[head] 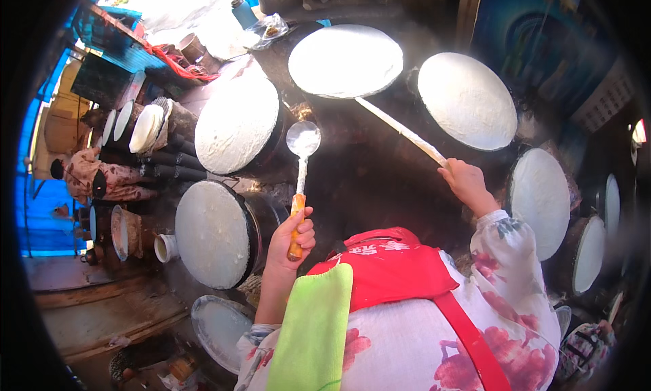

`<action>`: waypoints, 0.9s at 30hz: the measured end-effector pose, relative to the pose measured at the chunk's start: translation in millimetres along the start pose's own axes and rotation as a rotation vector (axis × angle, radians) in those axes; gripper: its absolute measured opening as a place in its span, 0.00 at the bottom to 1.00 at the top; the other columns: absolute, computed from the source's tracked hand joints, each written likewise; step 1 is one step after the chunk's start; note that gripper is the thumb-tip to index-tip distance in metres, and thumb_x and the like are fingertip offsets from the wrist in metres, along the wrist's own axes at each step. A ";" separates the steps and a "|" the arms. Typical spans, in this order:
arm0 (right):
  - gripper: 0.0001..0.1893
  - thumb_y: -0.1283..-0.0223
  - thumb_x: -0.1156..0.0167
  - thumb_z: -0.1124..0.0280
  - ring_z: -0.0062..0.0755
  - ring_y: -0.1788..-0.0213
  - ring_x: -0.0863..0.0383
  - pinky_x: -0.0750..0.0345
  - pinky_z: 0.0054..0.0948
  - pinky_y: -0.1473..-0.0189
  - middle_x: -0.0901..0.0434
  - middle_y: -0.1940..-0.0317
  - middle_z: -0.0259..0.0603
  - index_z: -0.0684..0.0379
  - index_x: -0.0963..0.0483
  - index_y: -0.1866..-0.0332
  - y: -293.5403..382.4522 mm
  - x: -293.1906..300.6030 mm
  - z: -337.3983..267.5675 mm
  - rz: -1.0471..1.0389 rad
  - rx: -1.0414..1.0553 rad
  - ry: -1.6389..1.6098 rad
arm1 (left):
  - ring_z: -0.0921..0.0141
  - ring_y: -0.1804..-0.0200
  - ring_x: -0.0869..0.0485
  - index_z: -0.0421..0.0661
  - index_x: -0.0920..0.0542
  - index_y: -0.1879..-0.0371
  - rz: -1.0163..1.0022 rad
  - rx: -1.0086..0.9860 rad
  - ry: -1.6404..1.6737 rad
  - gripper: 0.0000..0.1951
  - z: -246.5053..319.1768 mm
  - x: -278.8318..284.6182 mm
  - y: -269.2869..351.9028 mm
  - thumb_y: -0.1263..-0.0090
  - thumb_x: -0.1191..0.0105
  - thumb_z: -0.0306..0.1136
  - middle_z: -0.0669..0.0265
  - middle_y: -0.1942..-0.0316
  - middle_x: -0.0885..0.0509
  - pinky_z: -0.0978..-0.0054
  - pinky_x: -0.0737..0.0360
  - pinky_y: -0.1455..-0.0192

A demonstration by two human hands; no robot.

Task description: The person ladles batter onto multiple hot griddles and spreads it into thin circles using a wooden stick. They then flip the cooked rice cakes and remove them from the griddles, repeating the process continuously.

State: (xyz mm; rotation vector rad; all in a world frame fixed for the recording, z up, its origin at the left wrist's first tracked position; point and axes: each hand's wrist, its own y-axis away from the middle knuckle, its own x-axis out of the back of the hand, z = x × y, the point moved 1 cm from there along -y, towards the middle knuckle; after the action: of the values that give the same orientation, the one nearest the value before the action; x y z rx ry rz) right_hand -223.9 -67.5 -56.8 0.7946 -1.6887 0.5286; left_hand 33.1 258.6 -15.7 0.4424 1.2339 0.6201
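Note:
My left hand grips the orange-brown handle of a metal ladle. White batter coats its bowl and shaft. In my right hand is a long, pale wooden stick. The stick's far end meets the near rim of a round griddle covered in white batter; any tip beyond the rim is lost in glare. Another batter-covered round griddle stands to the right of the stick. Left of the ladle are a white-coated griddle and a smoother white round top.
More white round tops stand on the right. A white pot and a large basin are at left. One person stands at far left; another person is low at right. Stacked flatbreads lie upper left.

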 end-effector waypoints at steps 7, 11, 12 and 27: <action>0.17 0.37 0.45 0.53 0.50 0.67 0.19 0.25 0.45 0.65 0.19 0.71 0.47 0.58 0.26 0.65 -17.8 -8.7 -52.0 -0.056 -0.027 -0.036 | 0.82 0.83 0.36 0.43 0.28 0.51 0.001 0.008 -0.066 0.11 35.9 11.1 -5.9 0.25 0.54 0.35 0.74 0.79 0.33 0.84 0.38 0.80; 0.17 0.37 0.46 0.53 0.49 0.68 0.19 0.25 0.44 0.66 0.19 0.72 0.47 0.59 0.26 0.65 -24.4 -19.0 -68.8 -0.038 -0.078 0.030 | 0.82 0.83 0.36 0.43 0.28 0.52 -0.017 0.040 -0.114 0.10 51.1 20.4 -8.5 0.26 0.54 0.35 0.74 0.79 0.33 0.84 0.38 0.80; 0.17 0.37 0.46 0.53 0.49 0.68 0.19 0.25 0.44 0.66 0.19 0.73 0.47 0.59 0.26 0.66 -27.3 -19.1 -73.1 -0.019 -0.067 0.039 | 0.82 0.83 0.36 0.44 0.28 0.52 -0.015 0.044 -0.121 0.10 53.9 21.9 -8.8 0.26 0.54 0.35 0.74 0.79 0.33 0.84 0.38 0.80; 0.17 0.35 0.48 0.52 0.52 0.66 0.19 0.25 0.46 0.64 0.19 0.72 0.49 0.58 0.27 0.65 -59.5 -21.0 -90.7 -0.068 -0.083 -0.038 | 0.82 0.83 0.36 0.43 0.30 0.51 0.055 0.010 -0.159 0.11 76.1 20.0 -22.6 0.26 0.54 0.35 0.72 0.78 0.33 0.84 0.37 0.81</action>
State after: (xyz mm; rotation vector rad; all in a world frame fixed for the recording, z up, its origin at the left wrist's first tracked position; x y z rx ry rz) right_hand -117.3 -38.6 -57.0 0.8032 -1.7009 0.3962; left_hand 114.6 255.9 -23.0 0.5259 1.0769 0.6139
